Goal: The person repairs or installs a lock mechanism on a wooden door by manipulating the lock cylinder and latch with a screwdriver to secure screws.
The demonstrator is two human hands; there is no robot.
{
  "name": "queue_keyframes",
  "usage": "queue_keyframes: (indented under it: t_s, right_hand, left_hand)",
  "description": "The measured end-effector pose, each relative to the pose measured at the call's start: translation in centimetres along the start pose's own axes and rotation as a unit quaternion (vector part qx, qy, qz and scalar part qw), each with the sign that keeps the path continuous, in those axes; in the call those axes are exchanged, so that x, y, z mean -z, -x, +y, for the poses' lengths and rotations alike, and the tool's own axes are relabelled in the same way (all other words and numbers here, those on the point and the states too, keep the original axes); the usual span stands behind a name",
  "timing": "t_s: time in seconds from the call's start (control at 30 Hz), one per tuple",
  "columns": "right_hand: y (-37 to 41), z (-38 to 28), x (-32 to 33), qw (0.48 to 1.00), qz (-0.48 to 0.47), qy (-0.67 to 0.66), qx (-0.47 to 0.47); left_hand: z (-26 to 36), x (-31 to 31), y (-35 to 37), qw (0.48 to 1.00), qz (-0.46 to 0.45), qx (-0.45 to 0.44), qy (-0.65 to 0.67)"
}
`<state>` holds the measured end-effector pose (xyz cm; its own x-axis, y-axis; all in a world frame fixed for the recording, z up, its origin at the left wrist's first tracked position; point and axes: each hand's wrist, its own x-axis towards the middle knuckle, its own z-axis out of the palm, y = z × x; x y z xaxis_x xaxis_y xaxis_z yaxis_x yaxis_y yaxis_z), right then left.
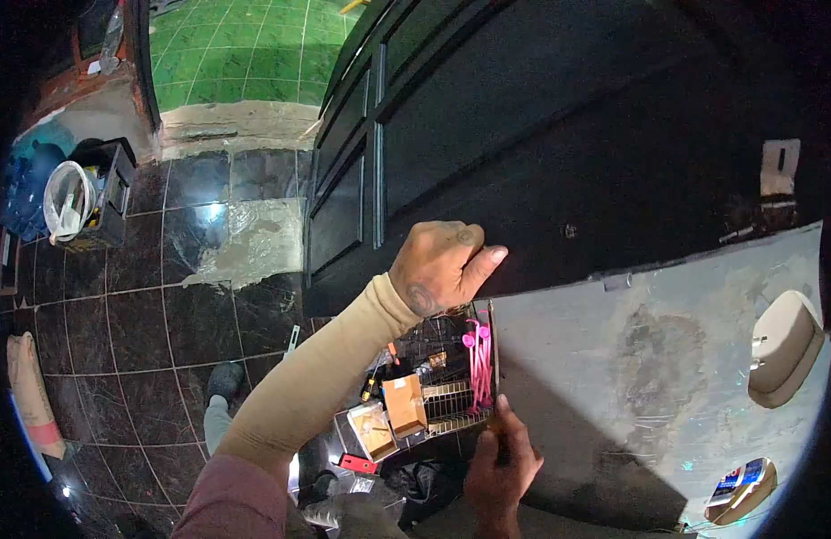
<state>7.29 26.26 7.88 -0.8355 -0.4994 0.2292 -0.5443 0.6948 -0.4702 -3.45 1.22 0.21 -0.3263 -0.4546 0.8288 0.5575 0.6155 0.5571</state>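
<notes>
My left hand (440, 268), at the end of a beige sleeve, is closed in a fist with the thumb stretched out. It is in front of the lower edge of a black panelled door (487, 180); whatever its curled fingers may hold is hidden. My right hand (507, 463) is lower down, by the edge of the grey wall (577, 377), with its index finger pointing up and the thumb apart. I see nothing held in it. Near its fingertips are pink plastic-looking sticks with round ends (480, 359) and a wire rack (456, 406).
Below my left forearm are an open cardboard box (404, 404), a second small box (372, 431) and a red item (358, 463). A crate with a white bucket (67, 202) stands at the left on dark floor tiles (128, 332). Wall recesses (786, 350) are at right.
</notes>
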Motion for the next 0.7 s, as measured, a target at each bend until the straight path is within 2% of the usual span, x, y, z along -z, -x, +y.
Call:
queue_keyframes:
  t_s: [0.07,0.1,0.17,0.27,0.3,0.4,0.43,0.47,0.5,0.53,0.63,0.7]
  right_hand:
    - [0.9,2.2,-0.4,0.997,0.004,-0.069,-0.034]
    - [1.0,1.9,-0.6,0.982,0.013,-0.168,-0.083]
    - [1.0,1.0,-1.1,0.916,0.027,-0.358,-0.177]
    - [1.2,2.1,-2.2,0.816,-0.026,-0.573,-0.077]
    - [1.2,1.5,-2.4,0.847,-0.007,-0.529,-0.060]
    - [0.5,-0.4,-0.6,0.768,-0.040,-0.585,-0.256]
    - [-0.1,-0.9,-1.3,0.959,-0.011,-0.281,-0.031]
    - [0.0,-0.5,-0.9,0.845,-0.042,-0.511,-0.149]
    - [0.1,0.2,-0.4,0.661,-0.072,-0.702,-0.255]
    - [0.1,0.8,-0.1,0.423,-0.097,-0.834,-0.341]
    - [-0.6,2.3,0.3,0.471,-0.095,-0.810,-0.335]
    - [-1.3,1.5,0.5,0.578,-0.064,-0.741,-0.335]
  left_hand:
    - [0.0,-0.1,-0.1,1.000,0.006,0.003,-0.007]
    - [0.0,0.0,0.1,1.000,0.003,-0.001,0.017]
    - [-0.2,0.1,0.2,1.000,0.012,0.001,0.027]
    - [0.1,0.2,0.0,1.000,0.013,0.002,0.026]
    - [0.1,0.4,0.0,1.000,0.005,0.002,0.026]
    - [-0.3,0.1,0.1,1.000,0.002,-0.001,0.026]
    - [-0.3,-0.1,0.2,1.000,0.004,-0.004,0.026]
    - [-0.1,-0.2,0.1,1.000,-0.007,0.003,0.024]
    - [0.0,0.0,0.1,1.000,-0.018,0.009,0.020]
    - [0.2,0.1,0.2,0.999,-0.029,0.017,0.014]
    - [0.0,-0.2,0.2,0.998,0.005,-0.062,0.001]
    - [0.8,0.3,0.5,0.998,-0.037,-0.033,-0.023]
